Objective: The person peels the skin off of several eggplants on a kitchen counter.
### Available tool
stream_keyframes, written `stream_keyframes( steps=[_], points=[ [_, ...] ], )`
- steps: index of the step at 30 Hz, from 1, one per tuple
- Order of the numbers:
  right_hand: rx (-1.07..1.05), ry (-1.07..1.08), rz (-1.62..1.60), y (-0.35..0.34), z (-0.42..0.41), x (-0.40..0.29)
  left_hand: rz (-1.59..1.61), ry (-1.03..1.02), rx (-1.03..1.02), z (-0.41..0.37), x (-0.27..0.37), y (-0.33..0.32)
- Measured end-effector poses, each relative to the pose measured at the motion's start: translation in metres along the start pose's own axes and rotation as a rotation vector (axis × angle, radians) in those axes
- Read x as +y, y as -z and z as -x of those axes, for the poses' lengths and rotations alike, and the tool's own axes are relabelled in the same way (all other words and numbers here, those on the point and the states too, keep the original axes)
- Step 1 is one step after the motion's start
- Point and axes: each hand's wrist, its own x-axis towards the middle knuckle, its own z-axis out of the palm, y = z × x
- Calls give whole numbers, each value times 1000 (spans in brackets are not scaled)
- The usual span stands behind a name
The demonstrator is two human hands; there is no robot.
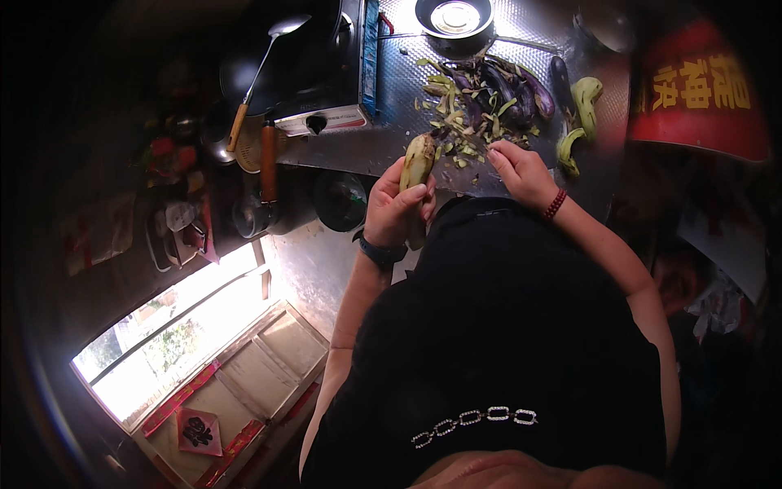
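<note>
My left hand (400,198) is closed around a peeled eggplant (419,160), holding it upright near the counter's front edge. To its right, my right hand (524,174) has its thumb and fingers pinched together over the peelings; something thin and dark seems to stick out at the fingertips, too small to name. Eggplant peelings (461,137) lie scattered on the metal counter (397,79) beyond both hands. Several unpeeled purple eggplants (507,91) are heaped behind them. At the right lie a pale green peeled eggplant (586,104) and another curved peeled one (569,151).
A metal bowl (455,17) stands at the counter's back. Left is a gas stove (324,117) with a wok and a wooden-handled metal spatula (259,76). Below the counter's edge is a dark bucket (341,202). A red sheet with yellow writing (696,91) is at the right.
</note>
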Motion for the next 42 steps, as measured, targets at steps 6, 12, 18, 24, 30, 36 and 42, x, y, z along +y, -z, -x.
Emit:
stream_keyframes(
  steps=[6, 12, 18, 24, 30, 36, 42],
  points=[
    [-27, 490, 201, 7, -3, -63, -17, 89, 55, -4, -11, 12],
    [-39, 445, 244, 6, -5, -63, 153, 61, -28, -1, -10, 13],
    [-132, -23, 131, 10, -14, 10, 36, 87, -93, 9, 7, 1],
    [-66, -69, -214, 7, -2, 15, 52, 71, -48, 1, 2, 6],
    [-112, 458, 150, 13, -2, -73, 112, 101, 43, 1, -2, 9],
    [-1, 414, 231, 3, 2, -66, 24, 106, 2, 4, 1, 14],
    [-26, -47, 102, 3, 10, 41, -80, 62, -68, 14, 20, 2]
  ],
)
